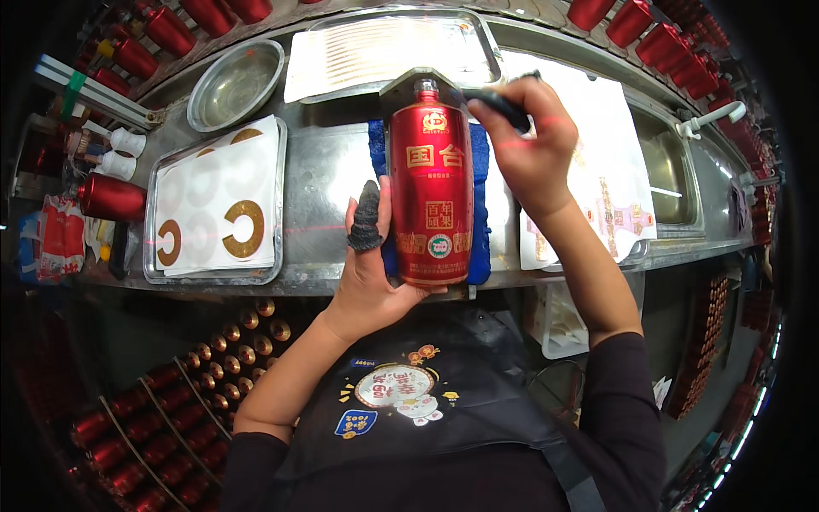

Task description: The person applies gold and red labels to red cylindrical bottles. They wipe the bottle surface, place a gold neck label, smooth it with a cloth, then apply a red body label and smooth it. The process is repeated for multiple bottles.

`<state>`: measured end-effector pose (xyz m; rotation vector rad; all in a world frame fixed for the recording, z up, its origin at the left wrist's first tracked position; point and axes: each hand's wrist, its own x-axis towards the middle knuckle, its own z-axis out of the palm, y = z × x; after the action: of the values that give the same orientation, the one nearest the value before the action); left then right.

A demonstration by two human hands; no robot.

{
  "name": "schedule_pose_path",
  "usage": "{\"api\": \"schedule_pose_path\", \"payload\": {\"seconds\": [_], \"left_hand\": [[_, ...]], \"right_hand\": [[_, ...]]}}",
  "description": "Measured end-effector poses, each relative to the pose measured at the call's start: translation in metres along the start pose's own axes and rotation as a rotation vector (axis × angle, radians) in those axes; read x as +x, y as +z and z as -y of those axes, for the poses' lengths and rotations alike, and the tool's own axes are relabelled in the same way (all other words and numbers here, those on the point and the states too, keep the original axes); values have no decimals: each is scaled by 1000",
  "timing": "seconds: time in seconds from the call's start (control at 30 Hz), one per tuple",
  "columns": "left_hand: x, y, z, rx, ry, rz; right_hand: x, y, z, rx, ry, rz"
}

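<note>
A glossy red bottle [431, 188] with gold decoration lies in front of me, its silvery neck pointing away. Below it is a blue cloth [480, 213]. My left hand [373, 273] steadies the bottle, with fingers along its left side and thumb at its base; a black ribbed cover [366, 220] sleeves one finger. In my right hand [539, 145], closed to the right of the bottle's neck, is a tool with a dark handle [501, 111]. Its working end is blurred near the neck, so I cannot tell its kind. A grey angular holder [394, 86] frames the neck.
To the left, a metal tray [277, 213] carries white sheets with gold C-shaped pieces [244, 229]. Behind stand a metal bowl [236, 85] and a tray of striped sheets [375, 58]. Printed sheets [610, 171] lie right, before a sink [670, 162]. Red bottles [166, 30] line the back.
</note>
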<state>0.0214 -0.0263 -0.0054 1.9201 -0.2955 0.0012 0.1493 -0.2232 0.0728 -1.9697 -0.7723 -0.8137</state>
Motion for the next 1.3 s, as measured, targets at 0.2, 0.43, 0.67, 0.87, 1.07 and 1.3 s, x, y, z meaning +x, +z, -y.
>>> {"api": "schedule_pose_path", "payload": {"seconds": [0.2,0.43,0.67,0.87,1.07,1.3], "left_hand": [[2,-7,8,267,132,53],[6,-16,10,415,220,65],[6,-11,-1,431,205,-33],[7,-10,6,257,175,2],[7,-11,11,265,243,-17],[6,-15,-3,383,291,-58]], "right_hand": [[-40,-20,31,318,-22,344],[-62,-20,48,284,-460,138],[-115,-27,36,77,-151,149],[-119,-26,51,87,220,32],[-119,-22,44,296,501,205],[-84,-20,54,302,467,64]]}}
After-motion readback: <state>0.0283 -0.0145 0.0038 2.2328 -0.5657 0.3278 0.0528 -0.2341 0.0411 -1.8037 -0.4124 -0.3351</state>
